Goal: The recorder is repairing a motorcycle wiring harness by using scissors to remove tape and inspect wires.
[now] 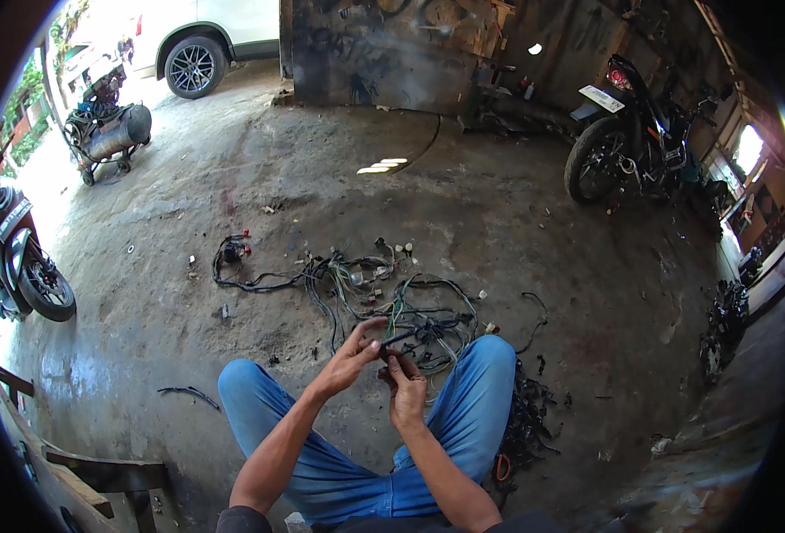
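Blue jeans (335, 480) cover the person's bent legs at the lower edge, the two knees spread apart; bare forearms reach forward between them, and both hands work close together just above the gap. The left hand (353, 359) is partly closed, its thumb pressing a dark cable (401, 338) against the fingers; the right hand (405, 387) sits just beside it, fingers curled in, thumb and fingertips closed on the near end of the same cable; finer detail between the fingertips is too small to tell.

Beyond the hands, a tangled wiring harness (321, 269) spreads over the concrete floor (144, 311), with black, green and grey strands, pale connectors and, at its far left end, small red pieces; the dark cable runs into its near side. Beside the right knee lie black scraps (532, 416) and an orange-red looped handle (503, 467); a short black length of wire (190, 393) rests left of the left knee; motorcycles stand at left (24, 253) and right (637, 142).
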Demonstrator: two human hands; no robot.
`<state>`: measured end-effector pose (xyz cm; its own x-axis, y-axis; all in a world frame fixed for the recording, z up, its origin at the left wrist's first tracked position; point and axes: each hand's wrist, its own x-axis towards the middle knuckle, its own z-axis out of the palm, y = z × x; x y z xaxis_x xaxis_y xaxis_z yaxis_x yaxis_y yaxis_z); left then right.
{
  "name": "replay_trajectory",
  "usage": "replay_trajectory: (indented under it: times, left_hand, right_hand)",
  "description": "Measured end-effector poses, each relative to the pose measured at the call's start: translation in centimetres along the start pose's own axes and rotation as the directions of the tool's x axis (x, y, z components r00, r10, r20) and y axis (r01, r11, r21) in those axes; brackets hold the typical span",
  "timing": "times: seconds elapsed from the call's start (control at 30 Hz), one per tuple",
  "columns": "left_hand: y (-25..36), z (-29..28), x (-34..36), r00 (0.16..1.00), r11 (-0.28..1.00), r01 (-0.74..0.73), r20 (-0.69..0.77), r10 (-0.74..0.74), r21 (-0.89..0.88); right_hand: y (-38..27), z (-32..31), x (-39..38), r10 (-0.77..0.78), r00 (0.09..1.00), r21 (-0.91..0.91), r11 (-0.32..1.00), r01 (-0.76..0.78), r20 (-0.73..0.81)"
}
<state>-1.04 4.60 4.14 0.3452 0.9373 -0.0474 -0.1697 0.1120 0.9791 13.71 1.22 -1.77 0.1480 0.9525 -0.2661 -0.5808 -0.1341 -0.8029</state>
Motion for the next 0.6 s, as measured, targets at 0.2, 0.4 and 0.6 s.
replay_trajectory:
  times: [0.2, 0.4, 0.6]
  left_hand:
    - [-2.7, -1.0, 0.5, 0.997, 0.997, -0.019, -0.078, 0.026, 0.079]
    - [-1.2, 0.6, 0.7, 0.993, 0.885, -0.068, -0.058, 0.107, 0.461]
    - [-2.6, 0.0, 0.4, 0.987, 0.838, 0.010, -0.138, 0.078, 0.545]
  right_hand:
    - [-4.8, 3.0, -2.3, -0.232, 0.951, -0.393, 0.870, 0.297, 0.204]
    - [-11.1, 4.0, 3.6, -0.262, 0.920, -0.314, 0.882, 0.350, 0.291]
    - [-19.6, 7.9, 7.3, -0.233, 0.918, -0.402, 0.844, 0.355, 0.320]
